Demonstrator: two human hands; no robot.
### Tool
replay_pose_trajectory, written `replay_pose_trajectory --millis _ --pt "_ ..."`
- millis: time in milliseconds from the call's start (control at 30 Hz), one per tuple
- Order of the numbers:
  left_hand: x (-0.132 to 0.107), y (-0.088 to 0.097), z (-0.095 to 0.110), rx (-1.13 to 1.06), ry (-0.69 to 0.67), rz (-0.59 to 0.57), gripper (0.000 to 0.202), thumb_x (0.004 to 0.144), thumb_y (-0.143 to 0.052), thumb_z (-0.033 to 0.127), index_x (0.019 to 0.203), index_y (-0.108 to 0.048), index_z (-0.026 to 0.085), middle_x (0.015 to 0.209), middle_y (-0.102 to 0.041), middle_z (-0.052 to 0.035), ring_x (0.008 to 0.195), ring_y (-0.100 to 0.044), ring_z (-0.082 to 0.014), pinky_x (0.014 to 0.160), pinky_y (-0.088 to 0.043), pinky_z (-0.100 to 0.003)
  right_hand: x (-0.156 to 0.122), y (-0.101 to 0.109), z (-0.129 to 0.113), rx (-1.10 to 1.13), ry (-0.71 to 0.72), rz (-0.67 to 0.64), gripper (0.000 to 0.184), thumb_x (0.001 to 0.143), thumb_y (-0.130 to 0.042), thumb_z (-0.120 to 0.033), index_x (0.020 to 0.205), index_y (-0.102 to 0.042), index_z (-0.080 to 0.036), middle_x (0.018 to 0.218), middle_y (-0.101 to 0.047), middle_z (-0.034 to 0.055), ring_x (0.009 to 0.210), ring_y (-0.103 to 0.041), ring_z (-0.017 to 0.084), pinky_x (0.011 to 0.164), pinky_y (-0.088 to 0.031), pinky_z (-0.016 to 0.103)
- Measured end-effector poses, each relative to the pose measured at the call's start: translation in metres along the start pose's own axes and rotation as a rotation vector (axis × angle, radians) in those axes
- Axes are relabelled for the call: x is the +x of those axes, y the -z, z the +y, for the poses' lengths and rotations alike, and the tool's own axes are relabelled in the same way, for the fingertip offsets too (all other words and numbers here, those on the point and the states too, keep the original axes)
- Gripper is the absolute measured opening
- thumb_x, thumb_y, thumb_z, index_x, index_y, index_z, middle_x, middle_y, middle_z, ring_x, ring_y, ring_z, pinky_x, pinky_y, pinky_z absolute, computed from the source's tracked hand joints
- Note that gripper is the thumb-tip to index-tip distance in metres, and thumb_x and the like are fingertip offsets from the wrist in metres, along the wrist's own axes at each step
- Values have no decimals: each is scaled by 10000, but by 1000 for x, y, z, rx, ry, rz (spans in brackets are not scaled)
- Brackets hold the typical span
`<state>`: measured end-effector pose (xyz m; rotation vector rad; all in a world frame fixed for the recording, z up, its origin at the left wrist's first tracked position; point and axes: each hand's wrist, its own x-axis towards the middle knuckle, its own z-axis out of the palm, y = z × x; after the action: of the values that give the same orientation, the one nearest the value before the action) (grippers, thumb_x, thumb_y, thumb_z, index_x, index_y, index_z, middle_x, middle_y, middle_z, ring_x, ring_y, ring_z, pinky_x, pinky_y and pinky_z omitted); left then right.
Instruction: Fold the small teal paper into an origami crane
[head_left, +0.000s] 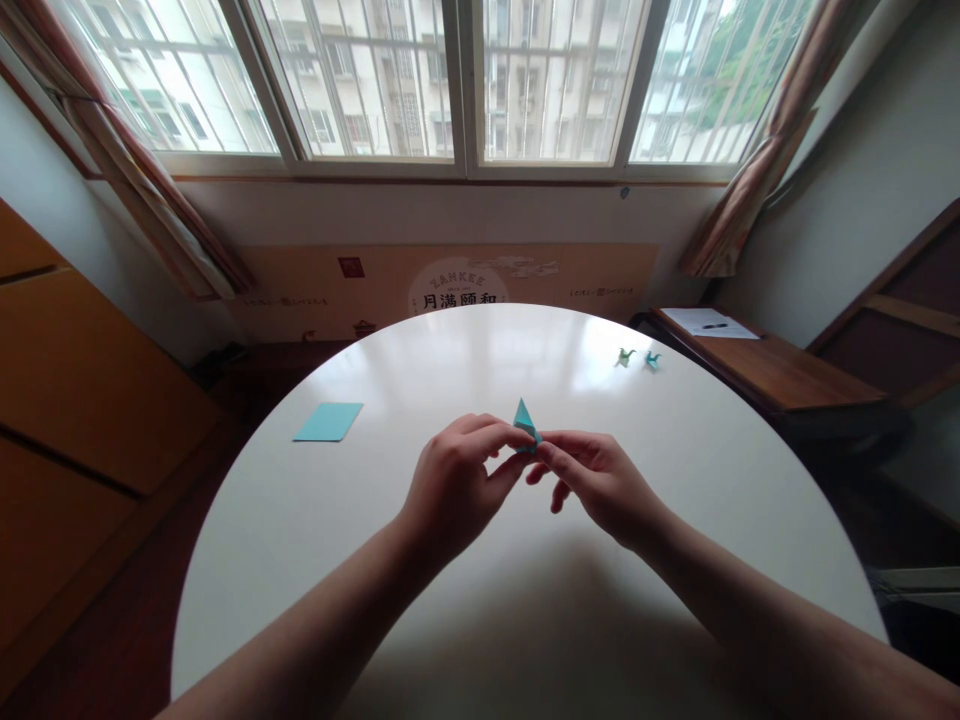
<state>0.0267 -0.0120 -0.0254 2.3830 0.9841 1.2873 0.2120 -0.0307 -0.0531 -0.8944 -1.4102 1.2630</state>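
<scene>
Nearest the camera, the left forearm (322,620) enters at lower left and the right forearm (772,620) at lower right, both reaching over the white table (255,560). From left to right: a blue sheet (328,422) lies flat and unheld, well apart from the hands. The left hand (454,485) pinches the left and lower part of the folded paper (524,415) between thumb and forefinger. The paper, at the middle of the table, points upward between the fingertips; whether its base touches the tabletop cannot be told. The right hand (600,480) pinches its lower right corner, the remaining fingers loosely curled beneath. Farther right, near the far rim, stand a green bird (625,356) and, just beside it, a blue bird (652,360).

Likely faults: a crease set askew, should the layers slip between the two pinches; a tear at the corner, should the hands pull against each other; a crushed tip, should the grip creep upward. The fingers hide the lower folds, so a misaligned edge could pass unnoticed. The sheet, lying loose, could slide if a sleeve or draught caught it; the birds, being light, could tip if knocked.
</scene>
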Motion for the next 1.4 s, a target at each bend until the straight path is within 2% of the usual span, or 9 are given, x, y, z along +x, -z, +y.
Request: replay_pose_trajectory --millis 267,467,667,767,833,1000,1100,1233,1400 --pt "-1 -2 5 17 89 -23 129 815 -661 84 831 -710 203 862 -698 -18 737 -620 -163 544 -445 -241 0 -3 4 -76 47 38 322 911 -691 -402 1147 -778 -201 882 -757 94 772 -687 210 470 -546 239" --pt "-3 -4 13 49 132 -33 102 799 -623 100 778 -646 198 818 -654 -17 748 -600 -172 549 -429 -248 -4 -5 3 -189 98 74 312 945 -633 -397 1128 -778 -189 932 -770 107 796 -706 236 504 -554 279" --pt "-3 -6 16 96 130 -6 111 775 -581 94 767 -600 203 776 -634 -9 707 -581 -173 559 -425 -263 -5 -10 -3 -416 187 142 264 981 -554 -289 1107 -774 -218 975 -778 82 744 -709 217 556 -539 298" --pt "-3 -8 16 126 139 12 101 774 -577 106 780 -593 206 746 -624 -6 701 -584 -180 556 -428 -267 -6 -14 -4 -442 206 167 248 970 -559 -258 1130 -743 -209 986 -776 83 820 -720 235 568 -535 287" --pt "-3 -8 16 130 148 18 92 778 -578 115 788 -592 206 732 -618 -3 691 -586 -180 550 -433 -266 -6 -15 -5 -444 202 171 223 965 -569 -264 1106 -730 -202 978 -774 81 844 -720 240 551 -523 274" --pt "-3 -8 14 113 164 29 86 787 -580 123 796 -590 208 708 -616 6 670 -608 -173 541 -452 -256 -6 -12 -7 -503 209 193 204 974 -565 -294 1003 -742 -197 898 -774 64 743 -705 214 522 -496 270" --pt "-4 -8 12 145 112 64 100 813 -580 121 863 -592 207 746 -654 4 677 -628 -169 554 -477 -255 -6 -11 -8 -491 208 203 218 977 -569 -317 999 -748 -196 901 -775 70 768 -712 222 532 -512 275" --pt "-2 -6 11 281 -70 119 271 839 -566 90 1083 -599 201 840 -721 -14 715 -655 -175 568 -497 -256 -5 -12 -6 -346 139 182 264 977 -581 -394 1045 -745 -200 969 -767 93 886 -725 253 523 -533 262" --pt "0 -2 12 402 -231 153 288 892 -569 98 1161 -603 193 785 -729 -12 699 -660 -182 560 -494 -258 -5 -17 -6 -97 22 102 325 944 -613 -469 1034 -722 -176 990 -749 114 897 -723 259 481 -533 243"
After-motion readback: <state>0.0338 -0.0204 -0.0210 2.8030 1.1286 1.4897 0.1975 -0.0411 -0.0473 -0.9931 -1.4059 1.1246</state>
